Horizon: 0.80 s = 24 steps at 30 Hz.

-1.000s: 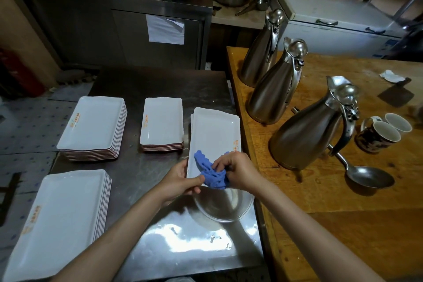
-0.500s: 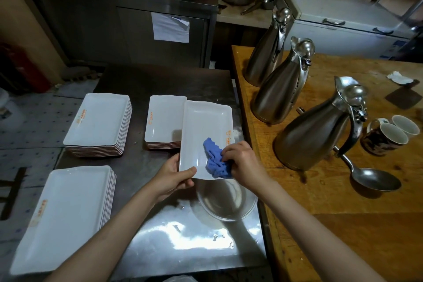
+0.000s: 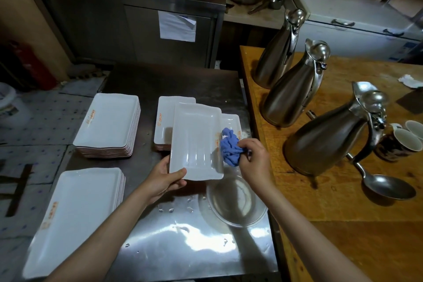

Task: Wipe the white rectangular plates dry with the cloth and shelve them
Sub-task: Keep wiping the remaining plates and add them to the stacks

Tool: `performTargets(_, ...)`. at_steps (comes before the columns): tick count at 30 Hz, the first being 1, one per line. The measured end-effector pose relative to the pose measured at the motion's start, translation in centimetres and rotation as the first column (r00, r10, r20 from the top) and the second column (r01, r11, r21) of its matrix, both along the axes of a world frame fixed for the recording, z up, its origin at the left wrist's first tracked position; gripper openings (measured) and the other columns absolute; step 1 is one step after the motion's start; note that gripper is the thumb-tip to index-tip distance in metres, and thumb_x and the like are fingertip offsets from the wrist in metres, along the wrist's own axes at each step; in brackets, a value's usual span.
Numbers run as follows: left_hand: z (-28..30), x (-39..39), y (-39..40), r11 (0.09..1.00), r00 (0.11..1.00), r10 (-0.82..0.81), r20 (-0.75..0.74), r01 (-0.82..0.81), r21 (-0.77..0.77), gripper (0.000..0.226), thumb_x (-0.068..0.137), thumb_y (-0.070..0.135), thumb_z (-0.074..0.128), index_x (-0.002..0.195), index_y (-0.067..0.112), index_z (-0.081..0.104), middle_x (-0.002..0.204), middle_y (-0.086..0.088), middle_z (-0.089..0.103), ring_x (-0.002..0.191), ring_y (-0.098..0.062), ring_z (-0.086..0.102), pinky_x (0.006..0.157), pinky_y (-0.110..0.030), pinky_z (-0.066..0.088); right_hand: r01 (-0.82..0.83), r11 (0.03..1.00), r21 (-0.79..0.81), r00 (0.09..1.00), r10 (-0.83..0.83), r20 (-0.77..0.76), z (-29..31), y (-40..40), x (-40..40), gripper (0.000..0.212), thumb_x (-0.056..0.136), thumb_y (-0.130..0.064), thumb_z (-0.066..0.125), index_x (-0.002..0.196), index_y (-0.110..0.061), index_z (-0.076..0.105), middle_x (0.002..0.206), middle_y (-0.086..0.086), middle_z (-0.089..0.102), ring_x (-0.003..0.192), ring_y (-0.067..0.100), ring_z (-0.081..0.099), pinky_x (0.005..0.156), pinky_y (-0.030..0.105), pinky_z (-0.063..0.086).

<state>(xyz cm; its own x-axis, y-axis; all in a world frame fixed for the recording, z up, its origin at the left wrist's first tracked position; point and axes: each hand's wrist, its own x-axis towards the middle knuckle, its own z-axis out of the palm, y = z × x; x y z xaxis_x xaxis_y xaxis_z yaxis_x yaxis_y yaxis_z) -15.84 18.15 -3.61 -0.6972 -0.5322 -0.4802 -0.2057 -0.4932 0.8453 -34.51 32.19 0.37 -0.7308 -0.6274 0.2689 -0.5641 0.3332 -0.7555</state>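
— While the head view is read, where is the plate [image 3: 194, 142] found?

— It is held above the steel worktop [image 3: 183, 242], gripped at its near left corner by the left hand [image 3: 163, 181], thumb on top. Its long axis is seen to run away from the person, tipped slightly left at the far end.

— And the cloth [image 3: 230, 147]?

— It is bunched in the right hand [image 3: 254, 160], whose fingers are curled round it, and it is pressed against the plate's right long edge, about midway along. So the plate lies just to the left of that hand.

— Which hand is judged nearer the stacks?

— The left one. The small stack [image 3: 166, 119] is partly covered by the held plate, so a short carry forward and left is probably all that shelving there calls for. Another plate [image 3: 232, 121] shows beneath the cloth.

— Any other view?

— None is given.
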Motion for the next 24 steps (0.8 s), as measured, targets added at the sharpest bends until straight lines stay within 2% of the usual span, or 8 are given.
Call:
performTargets(2,-0.3,0.2,-0.6,1.000,1.000,0.019,0.002,-0.019,0.018,0.035,0.092,0.001,0.056,0.122,0.016,0.050,0.096,-0.002,0.066,0.052,-0.009,0.059,0.057,-0.021,0.054,0.037,0.999,-0.019,0.998,-0.036,0.045,0.3,-0.5,0.2,0.031,0.068,0.020,0.051,0.086,0.001,0.067,0.091,0.002,0.058,0.086,0.017,0.056,0.071,0.008,0.043)
performTargets(3,-0.5,0.2,-1.0,0.999,1.000,0.028,0.004,-0.028,0.028,0.033,0.093,0.002,0.055,0.122,0.015,0.050,0.096,-0.002,0.065,0.051,-0.009,0.059,0.057,-0.021,0.055,0.052,0.998,-0.027,0.997,-0.050,0.058,0.4,-0.8,0.3,0.030,0.069,0.020,0.051,0.086,0.002,0.067,0.091,0.001,0.058,0.086,0.016,0.056,0.070,0.009,0.043)
performTargets(6,-0.8,0.3,-2.1,0.998,0.999,0.038,0.012,-0.038,0.050,0.025,0.095,0.002,0.051,0.116,0.015,0.051,0.092,-0.002,0.064,0.049,-0.008,0.059,0.055,-0.021,0.054,0.070,0.997,-0.031,0.994,-0.067,0.090,0.1,-1.8,0.7,0.029,0.070,0.020,0.051,0.086,0.000,0.067,0.090,-0.001,0.058,0.086,0.017,0.057,0.074,0.026,0.050)
performTargets(8,-0.8,0.4,-2.8,0.998,0.999,0.036,0.024,-0.037,0.056,0.020,0.096,0.003,0.050,0.112,0.016,0.052,0.090,-0.002,0.064,0.049,-0.007,0.059,0.054,-0.020,0.054,0.087,0.996,-0.033,0.990,-0.083,0.115,-0.2,-2.3,0.9,0.030,0.071,0.020,0.050,0.085,0.000,0.067,0.089,-0.001,0.058,0.085,0.018,0.057,0.075,0.030,0.050)
performTargets(14,-1.5,0.6,-4.7,0.994,0.996,0.058,0.063,-0.063,0.085,0.016,0.096,0.007,0.051,0.111,0.013,0.052,0.089,-0.003,0.065,0.050,-0.008,0.061,0.052,-0.020,0.053,0.116,0.993,-0.021,0.980,-0.111,0.167,-0.8,-3.4,1.4,0.030,0.072,0.019,0.050,0.084,-0.002,0.067,0.086,-0.001,0.058,0.081,0.016,0.055,0.072,0.030,0.049)
performTargets(19,-2.2,1.0,-5.7,0.988,0.995,0.071,0.073,-0.080,0.133,0.010,0.097,0.009,0.051,0.103,0.016,0.055,0.089,-0.002,0.065,0.050,-0.008,0.061,0.054,-0.021,0.055,0.142,0.990,-0.011,0.969,-0.137,0.203,-1.3,-4.0,1.5,0.032,0.074,0.018,0.049,0.084,-0.009,0.065,0.089,0.001,0.058,0.081,0.014,0.056,0.075,0.036,0.053)
performTargets(24,-2.7,1.0,-6.7,0.982,0.992,0.083,0.090,-0.097,0.163,0.007,0.097,0.012,0.051,0.099,0.017,0.056,0.069,0.009,0.069,0.050,-0.007,0.061,0.058,-0.021,0.056,0.152,0.988,-0.010,0.959,-0.146,0.242,-1.6,-4.3,1.8,0.031,0.075,0.017,0.050,0.087,-0.007,0.065,0.091,0.000,0.058,0.083,0.013,0.055,0.078,0.041,0.054)
